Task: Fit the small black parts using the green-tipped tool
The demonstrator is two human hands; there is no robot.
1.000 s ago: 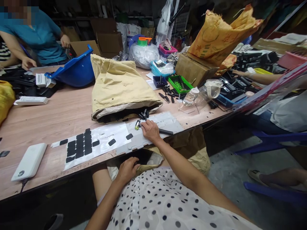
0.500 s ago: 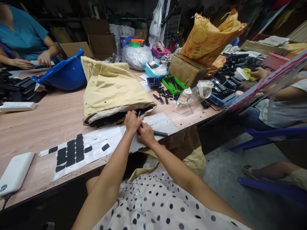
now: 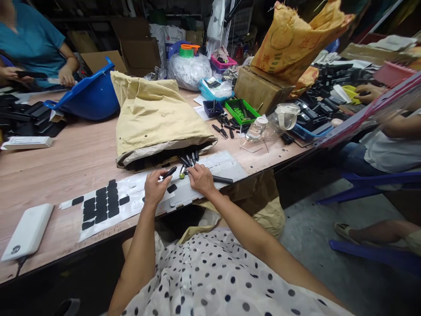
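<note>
My left hand (image 3: 155, 188) is closed in a pinch around a short black pen-shaped part (image 3: 170, 172), held tilted above the grey board (image 3: 210, 164). My right hand (image 3: 201, 180) is over the board with its fingers drawn together; what lies in its fingertips is too small to name. Right by those fingertips is a small shiny cylinder with a yellow-green end (image 3: 182, 171). Several similar black parts (image 3: 190, 158) lie at the mouth of the yellowish sack (image 3: 151, 116). A black rod (image 3: 222, 179) lies beside my right hand. A black patch (image 3: 171, 188) is near my left hand.
A white sheet (image 3: 131, 188) carries rows of black patches (image 3: 101, 204). A white power bank (image 3: 28, 232) lies at left. Beyond are a blue basin (image 3: 88, 98), a green tray (image 3: 241, 110), a clear bottle (image 3: 256, 129) and a cardboard box (image 3: 259, 90). Co-workers sit at both sides.
My hands have come apart: the left has moved left and down, now with a black part in its fingers. Several black parts now show at the sack's mouth. The view has shifted slightly.
</note>
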